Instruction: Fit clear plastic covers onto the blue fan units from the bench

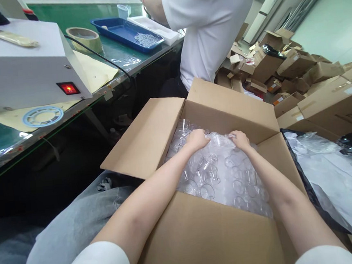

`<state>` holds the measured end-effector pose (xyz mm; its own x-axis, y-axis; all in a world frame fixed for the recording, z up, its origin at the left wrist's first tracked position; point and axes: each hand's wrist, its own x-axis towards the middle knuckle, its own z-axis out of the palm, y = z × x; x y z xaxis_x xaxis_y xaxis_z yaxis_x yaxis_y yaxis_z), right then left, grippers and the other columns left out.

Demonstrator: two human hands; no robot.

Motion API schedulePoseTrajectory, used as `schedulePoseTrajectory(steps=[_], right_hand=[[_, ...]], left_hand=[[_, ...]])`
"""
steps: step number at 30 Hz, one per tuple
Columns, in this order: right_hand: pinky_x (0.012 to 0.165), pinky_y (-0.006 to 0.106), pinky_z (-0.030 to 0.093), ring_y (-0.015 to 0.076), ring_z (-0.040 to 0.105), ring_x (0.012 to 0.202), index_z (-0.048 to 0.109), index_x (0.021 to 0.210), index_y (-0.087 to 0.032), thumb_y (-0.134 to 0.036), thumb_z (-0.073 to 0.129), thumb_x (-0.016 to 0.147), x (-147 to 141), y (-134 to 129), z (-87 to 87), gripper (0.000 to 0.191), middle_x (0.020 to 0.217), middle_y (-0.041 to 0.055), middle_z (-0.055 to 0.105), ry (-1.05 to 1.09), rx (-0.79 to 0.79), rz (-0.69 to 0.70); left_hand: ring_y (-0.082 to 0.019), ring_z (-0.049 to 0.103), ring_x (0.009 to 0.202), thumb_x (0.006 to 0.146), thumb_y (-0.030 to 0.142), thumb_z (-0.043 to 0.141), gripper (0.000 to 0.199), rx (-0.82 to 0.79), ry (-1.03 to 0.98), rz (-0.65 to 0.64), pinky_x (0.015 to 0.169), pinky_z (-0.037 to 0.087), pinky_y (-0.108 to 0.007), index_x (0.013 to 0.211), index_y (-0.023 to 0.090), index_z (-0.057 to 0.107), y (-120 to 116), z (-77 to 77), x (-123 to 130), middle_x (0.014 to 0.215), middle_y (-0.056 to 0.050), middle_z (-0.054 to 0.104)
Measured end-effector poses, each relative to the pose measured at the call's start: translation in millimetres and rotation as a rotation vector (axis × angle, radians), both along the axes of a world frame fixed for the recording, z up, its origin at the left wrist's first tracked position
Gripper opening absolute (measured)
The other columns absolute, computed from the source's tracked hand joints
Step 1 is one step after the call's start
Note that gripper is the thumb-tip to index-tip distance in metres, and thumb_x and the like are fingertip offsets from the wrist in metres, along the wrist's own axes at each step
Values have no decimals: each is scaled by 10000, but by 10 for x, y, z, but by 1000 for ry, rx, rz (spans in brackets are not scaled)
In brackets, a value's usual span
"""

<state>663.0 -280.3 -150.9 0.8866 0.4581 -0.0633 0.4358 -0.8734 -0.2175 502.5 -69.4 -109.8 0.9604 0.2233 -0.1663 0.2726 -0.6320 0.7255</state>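
Note:
An open cardboard box (pixel 212 227) stands before me, its flaps folded outward. Inside lie many clear plastic cup-like pieces (pixel 207 191), some bare and some under a translucent plastic bag (pixel 226 177). My left hand (pixel 197 140) is closed on the bag's edge at the far left of the box. On the right, my right hand (pixel 240 140) pinches the same bag, a short way from the left. Between both hands the plastic is bunched up. The fingertips are partly hidden in its folds.
At left, a workbench (pixel 55 15) carries a white machine (pixel 28 62) with a lit red switch, a tape roll (pixel 84 39) and a blue tray (pixel 118 32). A co-worker in a white shirt (pixel 212 26) is beyond the box. Cardboard boxes (pixel 330 102) and white plastic bags (pixel 336 175) lie right.

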Motion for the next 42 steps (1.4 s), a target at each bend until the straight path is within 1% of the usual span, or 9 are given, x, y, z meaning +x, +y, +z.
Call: schedulePoseTrajectory(steps=[6, 10, 14, 20, 23, 27, 31, 36, 42], right_hand=[[727, 345, 545, 163, 635, 813, 584, 1102, -137, -380, 496, 969, -313, -299, 295, 291, 989, 54, 638, -7, 356, -35], [700, 329, 550, 157, 641, 793, 554, 1163, -148, -432, 414, 993, -612, -613, 514, 359, 1014, 66, 640, 10, 431, -60], [748, 345, 549, 168, 652, 840, 617, 1063, -145, -421, 445, 984, -851, -830, 578, 334, 999, 59, 665, 142, 274, 16], [886, 443, 496, 215, 615, 975, 608, 1134, -171, -364, 606, 905, -1075, -628, 226, 300, 1107, 76, 633, 200, -161, 56], [914, 473, 477, 242, 580, 1056, 573, 1191, -172, -338, 610, 903, -1157, -466, 105, 334, 1207, 91, 580, 166, -322, 49], [908, 459, 485, 247, 563, 1086, 581, 1162, -154, -316, 606, 907, -1256, -345, 48, 303, 1248, 100, 554, 117, -455, 4], [880, 450, 502, 241, 588, 1044, 568, 1177, -143, -351, 598, 910, -1289, -337, 48, 340, 1204, 103, 577, 93, -514, -96], [828, 416, 528, 216, 616, 974, 549, 1205, -151, -382, 560, 932, -1308, -433, 85, 358, 1163, 93, 598, 132, -467, -175], [871, 443, 511, 229, 605, 1019, 565, 1190, -149, -390, 547, 939, -1270, -527, 18, 349, 1189, 101, 592, 189, -386, -290]], left_hand=[[-251, 532, 1174, 910, 310, 549, 375, -3, -114, -121, 982, 455, -489, 1256, 165, 525, -126, -91, 204, 1326, -115, 514], [-253, 535, 1166, 902, 298, 563, 380, 3, -92, -211, 970, 464, -486, 1256, 164, 522, -287, -129, 476, 1323, -115, 512], [-225, 582, 1084, 897, 304, 575, 332, 22, -26, -243, 906, 507, -431, 1195, 159, 558, -431, -146, 692, 1222, -98, 574], [-210, 605, 1030, 894, 311, 580, 298, 97, -7, -159, 870, 520, -405, 1139, 142, 583, -386, -131, 648, 1144, -90, 606], [-206, 602, 1037, 889, 313, 586, 258, 124, -53, -122, 891, 503, -404, 1089, 151, 606, -290, -33, 523, 1117, -79, 619], [-236, 587, 1060, 874, 290, 582, 190, 104, -199, -92, 954, 436, -419, 965, 142, 660, -213, 221, 363, 1057, -96, 647], [-252, 608, 979, 844, 261, 561, 177, -14, -353, -74, 899, 422, -340, 855, 158, 705, -249, 423, 238, 950, -99, 677], [-254, 597, 903, 749, 148, 593, 135, -232, -417, 15, 841, 409, -333, 632, 148, 660, -252, 469, 111, 822, -90, 658], [-145, 560, 702, 842, 259, 562, 177, -709, -395, 151, 694, 427, -262, 717, 145, 612, -157, 572, 10, 697, -8, 601]])
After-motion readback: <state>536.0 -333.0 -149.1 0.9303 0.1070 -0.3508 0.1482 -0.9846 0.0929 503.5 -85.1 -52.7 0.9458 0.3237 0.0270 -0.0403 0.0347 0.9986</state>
